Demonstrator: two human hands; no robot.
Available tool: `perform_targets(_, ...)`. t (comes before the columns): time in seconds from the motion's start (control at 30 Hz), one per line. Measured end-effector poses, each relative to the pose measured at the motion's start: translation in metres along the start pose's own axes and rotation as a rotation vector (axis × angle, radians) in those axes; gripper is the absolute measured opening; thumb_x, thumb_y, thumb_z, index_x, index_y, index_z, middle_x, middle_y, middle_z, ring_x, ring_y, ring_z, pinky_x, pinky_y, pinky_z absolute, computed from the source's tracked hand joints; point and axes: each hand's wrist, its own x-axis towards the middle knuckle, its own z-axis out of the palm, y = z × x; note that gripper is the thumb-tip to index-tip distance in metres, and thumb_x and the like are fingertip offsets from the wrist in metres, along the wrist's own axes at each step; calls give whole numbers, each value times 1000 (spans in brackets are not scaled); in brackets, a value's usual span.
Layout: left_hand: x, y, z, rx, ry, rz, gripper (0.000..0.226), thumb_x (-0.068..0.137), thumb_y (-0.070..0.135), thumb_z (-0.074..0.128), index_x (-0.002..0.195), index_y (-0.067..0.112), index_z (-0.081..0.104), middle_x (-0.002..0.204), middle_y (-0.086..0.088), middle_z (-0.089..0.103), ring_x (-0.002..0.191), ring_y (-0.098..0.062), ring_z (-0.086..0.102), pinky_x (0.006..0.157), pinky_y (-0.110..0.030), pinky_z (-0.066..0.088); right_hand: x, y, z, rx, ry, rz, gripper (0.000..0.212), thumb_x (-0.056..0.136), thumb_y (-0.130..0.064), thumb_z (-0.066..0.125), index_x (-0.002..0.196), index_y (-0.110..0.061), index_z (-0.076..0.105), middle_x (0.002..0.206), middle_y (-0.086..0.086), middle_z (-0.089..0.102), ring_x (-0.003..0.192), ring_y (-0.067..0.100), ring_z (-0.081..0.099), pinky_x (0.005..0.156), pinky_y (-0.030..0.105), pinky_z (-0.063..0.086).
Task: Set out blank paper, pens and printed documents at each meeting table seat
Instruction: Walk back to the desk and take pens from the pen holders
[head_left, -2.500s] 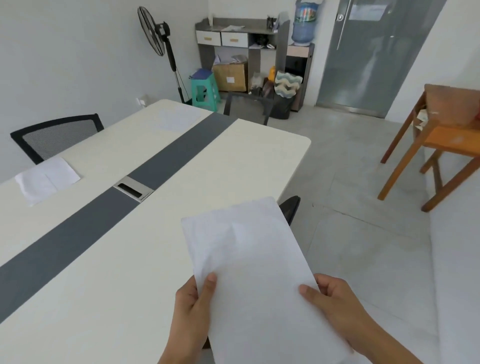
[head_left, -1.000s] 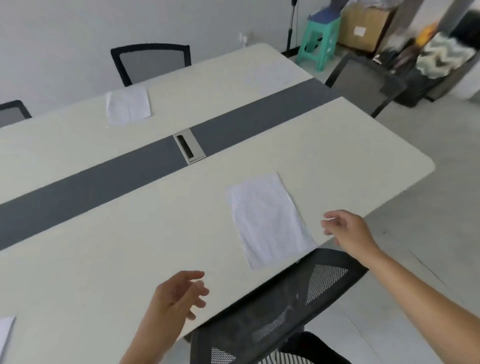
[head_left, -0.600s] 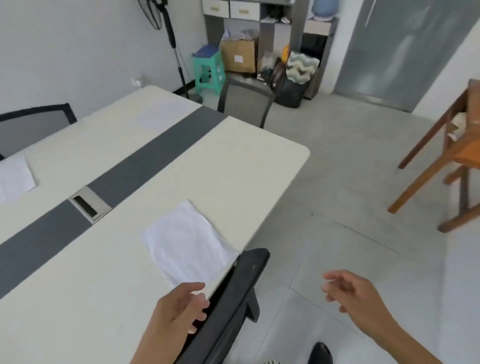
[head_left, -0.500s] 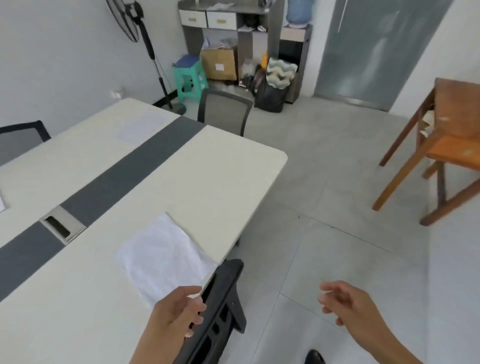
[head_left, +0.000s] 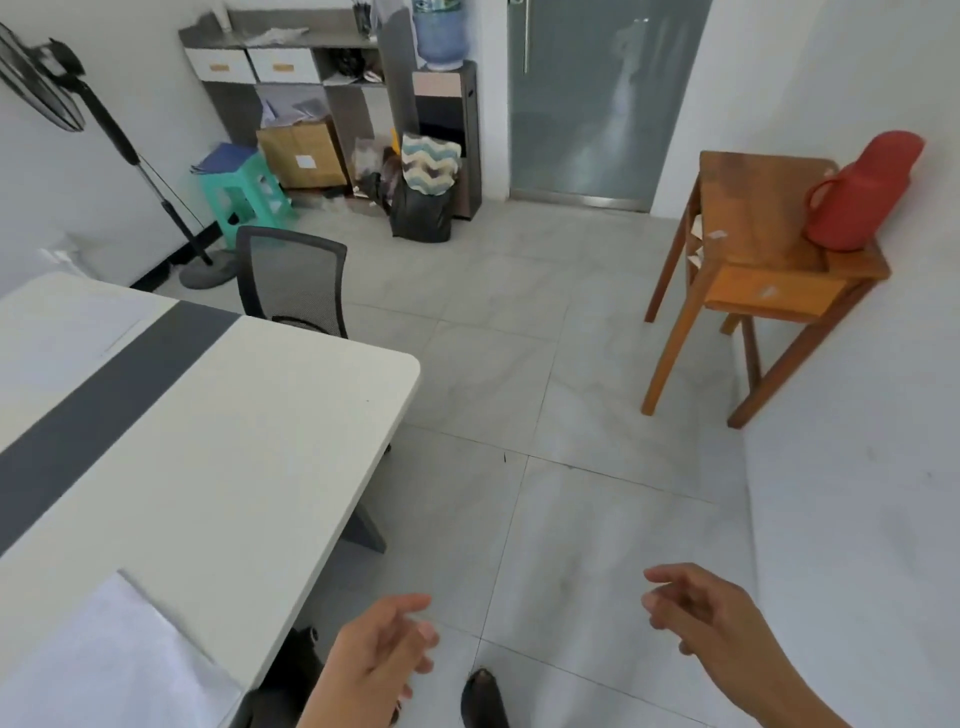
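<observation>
A blank white sheet (head_left: 104, 660) lies flat on the cream meeting table (head_left: 234, 441) at its near edge, bottom left. A second faint sheet (head_left: 67, 322) lies at the table's far left corner. My left hand (head_left: 379, 660) hangs over the floor just right of the table edge, fingers loosely curled, holding nothing. My right hand (head_left: 706, 623) floats further right over the tiles, fingers relaxed and empty. No pens or printed documents show.
A black mesh chair (head_left: 291, 280) stands at the table's far end; another chair's black top (head_left: 296, 675) sits below the near edge. A wooden side table (head_left: 748, 270) with a red jug (head_left: 857, 197) stands right. Shelves, boxes, a green stool and a fan line the back.
Both hands let go of the sheet, which now lies on the table. The view has swung right toward the floor and the wooden side table; both hands hang empty.
</observation>
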Motion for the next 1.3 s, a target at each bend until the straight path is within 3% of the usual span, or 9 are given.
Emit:
perform_targets(0.3, 156, 63, -7, -90, 84, 3, 17, 90, -4, 56, 98, 7, 67, 72, -11, 75, 56, -19, 69, 42, -26, 50, 145, -52, -29, 48, 64, 7, 15, 85, -11, 71, 98, -19, 68, 78, 0, 74, 75, 18, 70, 58, 26, 51)
perform_targets(0.47, 255, 134, -18, -111, 72, 94, 16, 90, -3, 56, 100, 5, 66, 74, -13, 75, 59, -22, 70, 45, -28, 51, 231, -111, -51, 80, 112, -13, 15, 85, -8, 71, 96, -17, 69, 75, 5, 74, 74, 22, 70, 57, 31, 50)
perform_targets(0.57, 308, 173, -24, -97, 61, 118, 15, 87, 13, 62, 101, 8, 66, 77, -12, 75, 62, -21, 69, 47, -26, 49, 281, -139, -58, 106, 119, -4, 16, 84, -5, 71, 95, -16, 70, 74, 6, 73, 72, 22, 70, 57, 32, 50)
perform_targets(0.8, 438, 220, -40, -94, 70, 22, 17, 91, -1, 56, 102, 7, 66, 78, -14, 75, 66, -26, 71, 47, -28, 50, 431, -187, -66, 127, 101, 37, 14, 84, -5, 71, 94, -16, 69, 72, 4, 74, 72, 22, 71, 56, 31, 51)
perform_targets(0.97, 540, 272, -46, -154, 130, -22, 17, 91, -1, 57, 103, 6, 67, 79, -16, 74, 65, -26, 70, 49, -31, 50, 565, -249, -80, 120, 48, -4, 15, 84, -5, 71, 94, -15, 69, 72, 4, 74, 65, 14, 70, 52, 28, 51)
perform_targets(1.1, 608, 325, -64, -202, 211, 20, 17, 91, 1, 56, 102, 10, 66, 80, -13, 75, 69, -26, 71, 53, -33, 52, 659, -320, -84, 54, -52, -87, 15, 84, -3, 71, 95, -13, 69, 74, 8, 73, 67, 19, 69, 52, 28, 48)
perform_targets(1.3, 685, 342, -108, -278, 335, -51, 17, 92, 4, 57, 104, 12, 66, 82, -11, 76, 71, -26, 71, 55, -31, 54, 780, -407, -45, -25, -194, -164, 15, 85, -5, 70, 95, -16, 70, 76, 6, 74, 70, 20, 71, 56, 29, 48)
